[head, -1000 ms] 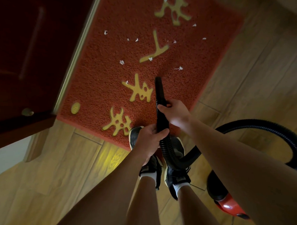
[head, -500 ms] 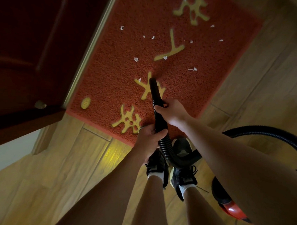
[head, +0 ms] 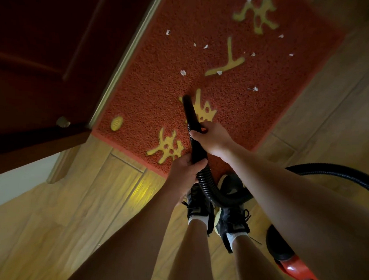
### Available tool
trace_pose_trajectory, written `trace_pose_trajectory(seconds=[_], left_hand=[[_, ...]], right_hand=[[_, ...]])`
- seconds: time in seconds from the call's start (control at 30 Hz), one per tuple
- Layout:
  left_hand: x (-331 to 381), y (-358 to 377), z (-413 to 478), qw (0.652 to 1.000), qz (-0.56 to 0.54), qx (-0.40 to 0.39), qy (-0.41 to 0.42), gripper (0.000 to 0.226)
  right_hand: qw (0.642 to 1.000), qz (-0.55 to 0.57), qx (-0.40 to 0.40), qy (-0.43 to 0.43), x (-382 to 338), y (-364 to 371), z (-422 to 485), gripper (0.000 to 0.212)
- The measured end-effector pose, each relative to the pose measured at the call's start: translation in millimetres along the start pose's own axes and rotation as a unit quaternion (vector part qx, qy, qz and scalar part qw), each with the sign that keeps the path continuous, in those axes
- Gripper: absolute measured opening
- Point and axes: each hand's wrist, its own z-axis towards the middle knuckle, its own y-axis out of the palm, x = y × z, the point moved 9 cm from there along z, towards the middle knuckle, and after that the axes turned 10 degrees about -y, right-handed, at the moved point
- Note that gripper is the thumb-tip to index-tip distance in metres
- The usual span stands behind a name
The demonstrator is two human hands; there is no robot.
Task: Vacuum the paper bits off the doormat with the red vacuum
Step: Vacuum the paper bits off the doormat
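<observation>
paper bits (head: 183,72) lie on the doormat (head: 156,88) — door (head: 40,61) left (vacuum (head: 292,268) behind, right).

This is the entrance hall of a home. Just beyond the grip of the left hand (head: 184,171) and right hand (head: 213,139) on the black hose (head: 205,185) lies a red doormat (head: 157,94) with yellow characters, set against a metal threshold strip (head: 122,64). Left of the grip stands a dark panelled door (head: 40,61), with a white wall (head: 17,183) and wooden skirting (head: 61,165) nearer. Below the grip runs a wood-look floor (head: 77,206); behind it to the right sits a household red vacuum (head: 292,266).
</observation>
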Motion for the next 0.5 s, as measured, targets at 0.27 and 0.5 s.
trace_pose_trajectory(seconds=[0.27,0.5], left_hand=[[33,-7,5,0.999,0.011,0.029,0.03,0.039],[52,-9,12,0.999,0.009,0.024,0.034,0.029]], right_hand=[[0.999,-0.029,0.014,-0.025,-21,-12,21,0.028],[0.999,-0.016,0.02,-0.026,-32,-21,36,0.031]])
